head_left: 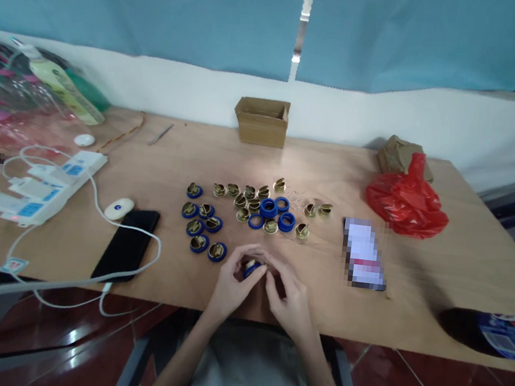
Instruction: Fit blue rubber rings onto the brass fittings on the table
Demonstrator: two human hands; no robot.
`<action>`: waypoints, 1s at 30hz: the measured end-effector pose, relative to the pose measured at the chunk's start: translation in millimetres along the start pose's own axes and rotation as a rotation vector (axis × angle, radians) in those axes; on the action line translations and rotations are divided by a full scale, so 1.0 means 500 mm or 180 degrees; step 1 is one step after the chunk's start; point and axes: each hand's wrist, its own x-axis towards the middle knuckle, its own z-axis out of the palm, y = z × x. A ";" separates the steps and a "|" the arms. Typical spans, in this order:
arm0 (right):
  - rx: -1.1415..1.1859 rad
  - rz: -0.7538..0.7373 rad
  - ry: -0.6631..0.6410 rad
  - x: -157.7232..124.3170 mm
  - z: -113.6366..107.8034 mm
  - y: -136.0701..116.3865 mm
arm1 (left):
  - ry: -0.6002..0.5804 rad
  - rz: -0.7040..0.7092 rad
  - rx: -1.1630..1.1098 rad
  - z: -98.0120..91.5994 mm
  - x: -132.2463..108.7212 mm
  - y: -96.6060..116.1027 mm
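My left hand (237, 277) is closed round a brass-coloured round metal piece in a blue ring (252, 269). My right hand (286, 292) has its fingertips pinched together close beside that piece; whatever lies between them is too small to tell. Left of my hands stand several brass pieces seated in blue rings (217, 251). Beyond them are several bare brass pieces with an upright fin (242, 215). Loose blue rings (269, 207), some of them stacked, lie among these. Thin, clear or wiry bits (296, 197) are scattered at the back of the group.
An open cardboard box (263, 130) stands against the wall. To the right are a red plastic bag (408, 201), a lit phone (364, 255) and a dark bottle (492, 334) on its side. A black phone (125, 246), power strip (58, 186) and white cables occupy the left.
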 end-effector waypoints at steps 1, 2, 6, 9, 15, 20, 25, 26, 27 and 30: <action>0.0002 0.0009 0.0030 0.000 0.000 -0.001 | 0.0003 -0.0011 -0.0006 -0.001 0.001 0.002; -0.0002 0.0023 0.0070 0.000 -0.001 -0.003 | 0.0014 -0.0032 -0.0005 -0.003 0.002 0.002; -0.0046 0.0188 0.0208 0.002 -0.010 -0.004 | 0.0101 -0.0194 0.0059 -0.010 0.007 -0.004; -0.0186 0.0326 0.0216 0.014 -0.033 0.000 | 0.0049 -0.0221 0.0157 -0.015 0.008 -0.013; -0.1398 0.0245 -0.0170 0.121 -0.134 0.022 | -0.0163 -0.0196 0.0034 -0.014 0.004 -0.022; -0.2179 0.0278 -0.0716 0.281 -0.185 0.079 | -0.0158 -0.0168 0.0011 -0.010 0.001 -0.030; -0.2498 0.0518 -0.1474 0.383 -0.164 0.132 | -0.0160 -0.0224 0.0052 -0.008 0.000 -0.031; -0.2526 0.0538 -0.1508 0.391 -0.157 0.136 | -0.0170 -0.0236 0.0060 -0.008 0.000 -0.031; -0.2554 0.0561 -0.1541 0.396 -0.151 0.138 | -0.0173 -0.0243 0.0069 -0.008 0.000 -0.030; -0.2616 0.0622 -0.1590 0.395 -0.136 0.138 | -0.0169 -0.0235 0.0121 -0.009 0.000 -0.029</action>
